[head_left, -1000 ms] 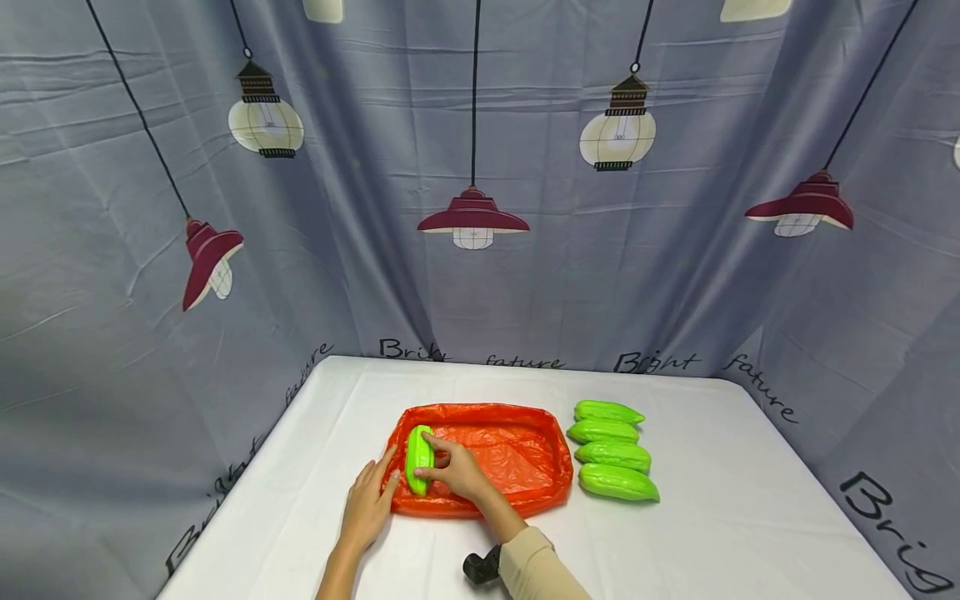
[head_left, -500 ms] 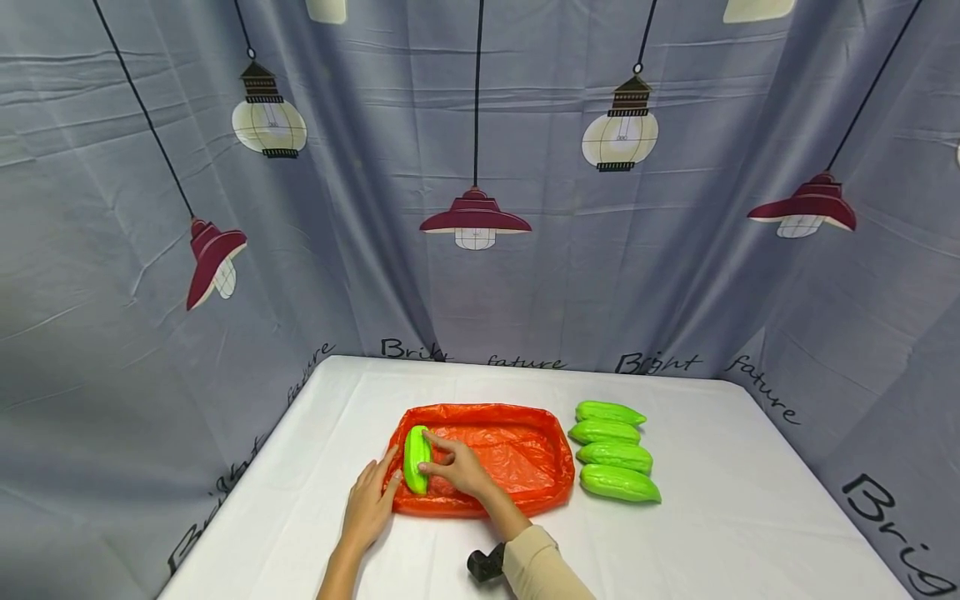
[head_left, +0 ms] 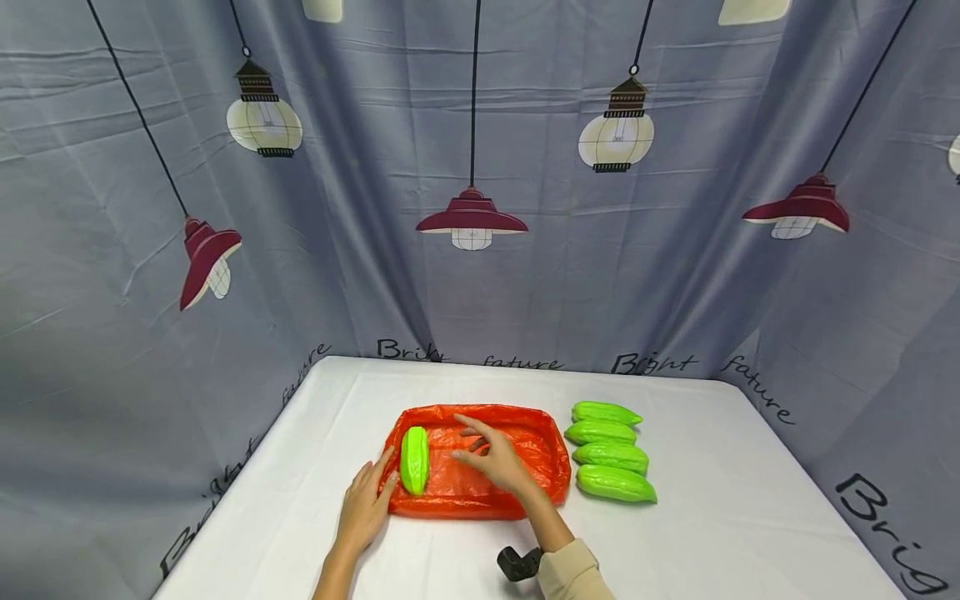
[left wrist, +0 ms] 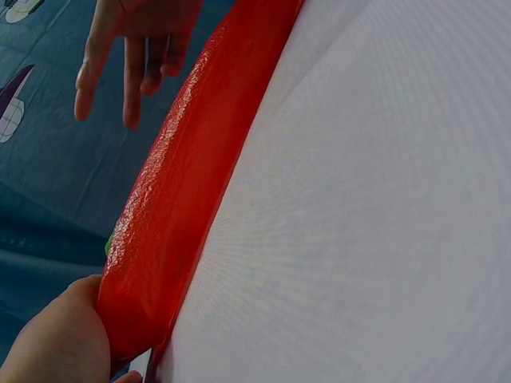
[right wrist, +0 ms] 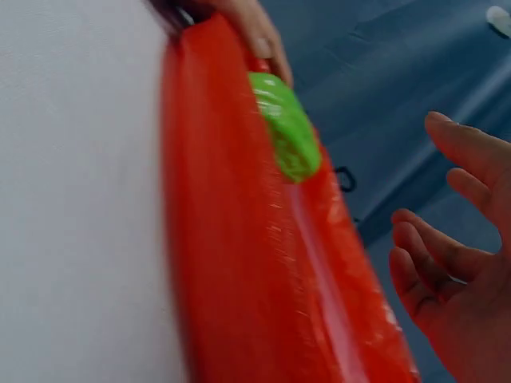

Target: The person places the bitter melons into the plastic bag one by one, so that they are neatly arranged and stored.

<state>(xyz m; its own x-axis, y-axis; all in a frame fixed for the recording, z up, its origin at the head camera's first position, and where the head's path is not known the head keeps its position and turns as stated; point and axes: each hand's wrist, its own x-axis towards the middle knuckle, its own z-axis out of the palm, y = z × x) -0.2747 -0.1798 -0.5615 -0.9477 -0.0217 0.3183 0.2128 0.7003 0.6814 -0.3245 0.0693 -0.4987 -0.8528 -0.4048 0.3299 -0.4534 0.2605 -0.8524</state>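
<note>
**Right hand hovers unclasped over red tray with one green vegetable inside**

A ridged green vegetable [head_left: 415, 461] lies inside a glossy, crinkled red tray [head_left: 457, 507], just beside the tray's left end, its length running from the near wall toward the far one. A person's right hand [head_left: 491, 457] hangs over the middle of the tray, thumb and fingers spread apart and holding nothing, apart from the vegetable. The left hand [head_left: 363, 508] rests against the tray's left end, its fingers extended along the wall and touching the rim without curling around it.

Four more green vegetables [head_left: 609, 456] lie in a row to the right of the tray, stacked one behind another from near to far, their lengths running crosswise; those nearest to the tray sit close to its right wall. Beneath the tray spreads a white tablecloth [head_left: 720, 508]. Just in front of the tray, a small black object [head_left: 519, 564] shows beside the right wrist, next to a beige sleeve [head_left: 573, 573].

Behind the tray and to either side of it hangs a grey-blue curtain [head_left: 540, 292], printed with red-shaded lamps [head_left: 472, 215], pale lanterns [head_left: 617, 140] and black lettering [head_left: 652, 364]. In the right wrist's view, the tray's near wall is partly blurred.
</note>
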